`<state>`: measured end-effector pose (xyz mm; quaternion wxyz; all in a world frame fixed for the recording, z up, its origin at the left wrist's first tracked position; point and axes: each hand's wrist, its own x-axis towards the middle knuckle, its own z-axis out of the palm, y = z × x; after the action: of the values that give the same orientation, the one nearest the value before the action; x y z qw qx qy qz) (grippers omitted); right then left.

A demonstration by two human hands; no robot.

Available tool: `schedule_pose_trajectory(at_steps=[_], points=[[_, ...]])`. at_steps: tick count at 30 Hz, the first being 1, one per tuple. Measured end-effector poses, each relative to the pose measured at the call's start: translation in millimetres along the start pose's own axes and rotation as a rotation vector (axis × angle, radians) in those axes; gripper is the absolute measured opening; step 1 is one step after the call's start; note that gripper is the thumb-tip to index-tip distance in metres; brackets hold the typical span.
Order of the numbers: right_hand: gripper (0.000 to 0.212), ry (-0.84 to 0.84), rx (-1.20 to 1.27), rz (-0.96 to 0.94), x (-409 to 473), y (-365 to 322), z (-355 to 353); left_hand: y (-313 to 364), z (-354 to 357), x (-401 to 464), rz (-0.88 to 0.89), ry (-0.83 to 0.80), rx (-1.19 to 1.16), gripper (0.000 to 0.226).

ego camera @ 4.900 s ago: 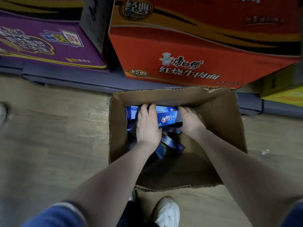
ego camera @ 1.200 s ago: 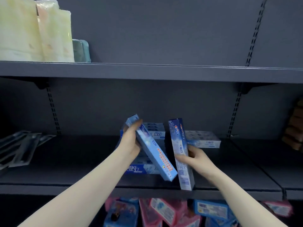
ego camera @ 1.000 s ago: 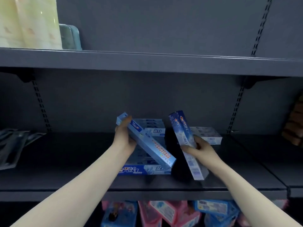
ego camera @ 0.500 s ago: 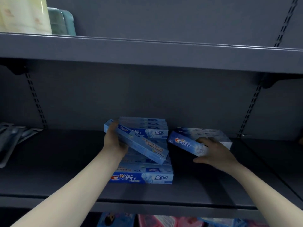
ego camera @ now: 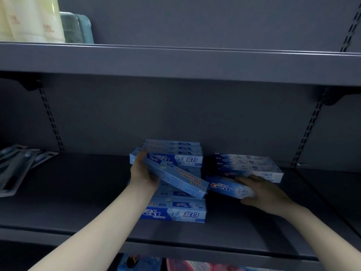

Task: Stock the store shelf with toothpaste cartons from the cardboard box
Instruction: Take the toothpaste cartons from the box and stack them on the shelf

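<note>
On the middle shelf [ego camera: 78, 202], stocking is partly done: two stacks of toothpaste cartons sit w/ room left either side; the cardboard box is out of view. Left hand [ego camera: 143, 176] grips a tilted carton [ego camera: 175, 178] over the left stack [ego camera: 175, 211]. Right hand [ego camera: 267, 192], fingers wrapped, sets another carton [ego camera: 224, 186] approx. in front of the right stack [ego camera: 250, 166].

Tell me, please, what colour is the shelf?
Dark grey shelf, seen best in the head view.
</note>
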<state>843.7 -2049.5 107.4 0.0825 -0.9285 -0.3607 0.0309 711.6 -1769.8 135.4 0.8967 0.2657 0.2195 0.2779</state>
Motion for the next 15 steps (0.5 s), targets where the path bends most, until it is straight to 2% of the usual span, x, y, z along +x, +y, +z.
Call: schedule_pose_trajectory(at_steps=[5, 8, 13, 15], points=[[0.061, 0.025, 0.086, -0.003, -4.8, 0.7, 8.2, -6.8, -0.8, -7.3, -0.001, -0.072, 0.037, 0.014], [0.056, 0.067, 0.103, -0.005, -3.9, -5.3, 7.0, -11.3, 2.0, -14.6, -0.041, -0.038, -0.032, 0.015], [0.029, 0.379, 0.496, -0.092, -0.4, -50.2, -9.8, -15.6, 5.8, -20.9, -0.068, -0.032, -0.085, 0.013], [0.017, 0.333, 0.633, -0.129, -1.4, -74.3, -19.5, -15.7, 7.1, -22.1, -0.059, -0.036, -0.089, 0.012]])
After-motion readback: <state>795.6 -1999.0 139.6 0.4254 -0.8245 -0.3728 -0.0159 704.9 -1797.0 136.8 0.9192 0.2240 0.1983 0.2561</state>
